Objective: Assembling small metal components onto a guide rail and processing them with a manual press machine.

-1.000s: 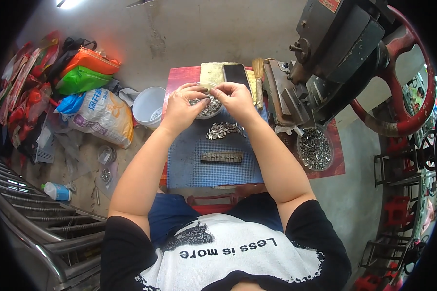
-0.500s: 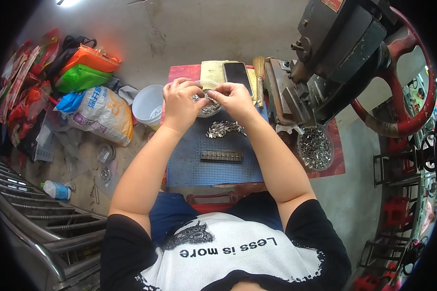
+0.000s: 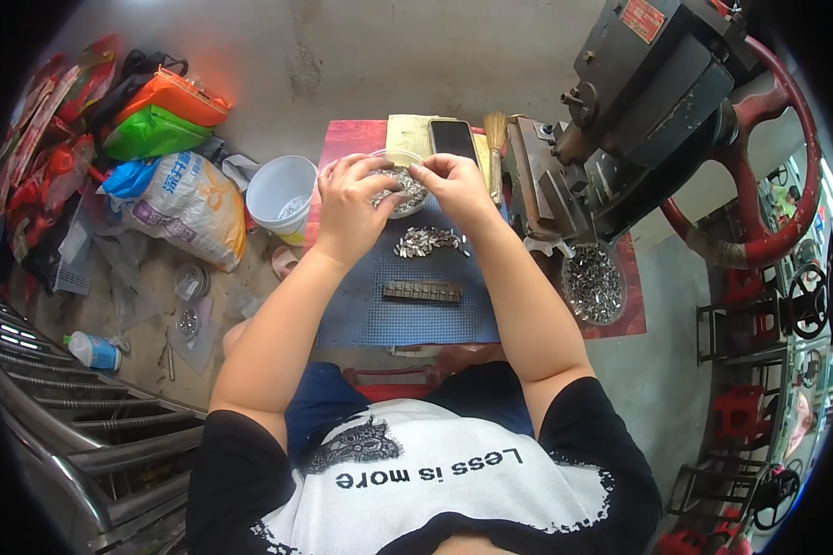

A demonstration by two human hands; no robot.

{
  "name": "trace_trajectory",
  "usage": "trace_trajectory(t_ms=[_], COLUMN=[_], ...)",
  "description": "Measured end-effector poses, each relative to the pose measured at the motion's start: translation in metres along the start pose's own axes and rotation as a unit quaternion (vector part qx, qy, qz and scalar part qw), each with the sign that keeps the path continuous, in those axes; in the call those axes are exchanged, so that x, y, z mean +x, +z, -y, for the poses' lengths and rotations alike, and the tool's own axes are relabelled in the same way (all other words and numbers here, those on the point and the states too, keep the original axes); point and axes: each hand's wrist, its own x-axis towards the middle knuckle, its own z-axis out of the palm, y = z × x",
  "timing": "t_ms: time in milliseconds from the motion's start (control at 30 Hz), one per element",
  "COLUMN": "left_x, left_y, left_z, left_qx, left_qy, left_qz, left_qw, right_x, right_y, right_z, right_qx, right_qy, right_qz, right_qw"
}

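A round bowl of small silver metal pieces (image 3: 404, 201) stands at the far side of the blue mat (image 3: 347, 310). Over its left rim is my left hand (image 3: 352, 202), fingers curved and thumb apart, with no piece visible between them. My right hand (image 3: 460, 192) is above the right rim, thumb and fingertips pinched together; whatever they hold is too small or hidden to make out. Just nearer than the bowl lies a loose pile of silver metal pieces (image 3: 428, 241). Closer to me rests a dark notched metal bar (image 3: 422, 292), with nothing touching it.
A phone (image 3: 452, 139) on a yellow cloth (image 3: 407, 134) and a brush (image 3: 495, 139) lie behind the bowl. At right stand a press with a red handwheel (image 3: 745, 176) and a tub of metal pieces (image 3: 593, 285). A white bucket (image 3: 282, 199) and bags (image 3: 190, 203) are at left.
My left fingers have spread away from my right fingertips, leaving a gap above the bowl. My right hand stays pinched. The view has shifted slightly.
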Motion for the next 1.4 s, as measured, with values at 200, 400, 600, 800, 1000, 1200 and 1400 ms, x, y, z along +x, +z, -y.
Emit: trace_trajectory(t_ms=[200, 400, 600, 800, 1000, 1200, 1400], left_x=[-0.054, -0.098, -0.103, -0.102, -0.104, -0.102, -0.100], left_y=[-0.042, -0.047, -0.036, -0.037, -0.033, -0.036, -0.037], left_z=[-0.016, -0.036, -0.041, -0.044, -0.042, -0.043, -0.045], left_qx=[-0.154, -0.095, -0.058, -0.055, -0.054, -0.069, -0.065], left_qy=[-0.155, -0.176, -0.191, -0.217, -0.208, -0.209, -0.209], left_qz=[0.013, 0.129, 0.136, 0.148, 0.128, 0.134, 0.139], left_qw=[0.976, 0.971, 0.970, 0.963, 0.968, 0.966, 0.966], right_x=[-0.043, -0.096, -0.100, -0.098, -0.096, -0.099, -0.102], right_y=[0.007, 0.021, 0.025, 0.035, 0.033, 0.021, 0.007], right_z=[0.054, 0.035, 0.032, 0.031, 0.027, 0.039, 0.029], right_qx=[-0.178, -0.220, -0.256, -0.296, -0.349, -0.304, -0.286], right_qy=[0.027, 0.089, 0.081, 0.054, 0.022, 0.102, 0.032], right_qz=[0.134, 0.170, 0.144, 0.147, 0.144, 0.177, 0.171], right_qw=[0.975, 0.957, 0.952, 0.942, 0.926, 0.930, 0.942])
